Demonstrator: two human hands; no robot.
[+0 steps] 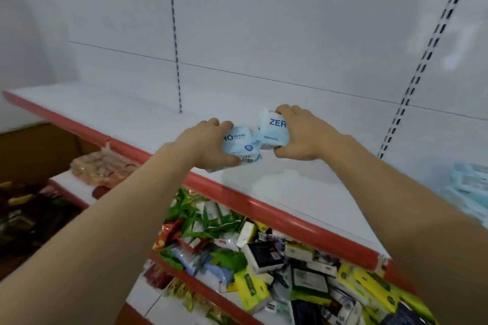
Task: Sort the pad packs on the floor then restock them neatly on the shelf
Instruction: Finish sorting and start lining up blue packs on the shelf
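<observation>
Reaching forward with both arms, the left hand (208, 144) grips a light-blue plastic pad pack (240, 149) at the white red-edged shelf (303, 192) front; the right hand (299, 137) clasps a second light-blue pad pack (272, 130), touching the first.

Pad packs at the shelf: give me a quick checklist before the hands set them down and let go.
1. Left hand grips left pad pack: ok.
2. Right hand grips right pad pack: ok.
3. Bare shelf space around both packs: ok.
4. Packs lined up with each other: not ok, they tilt at different angles.
5. Packs resting flat on the shelf: cannot tell.
6. Left pack clear of the red front edge: not ok, it sits right at it.
</observation>
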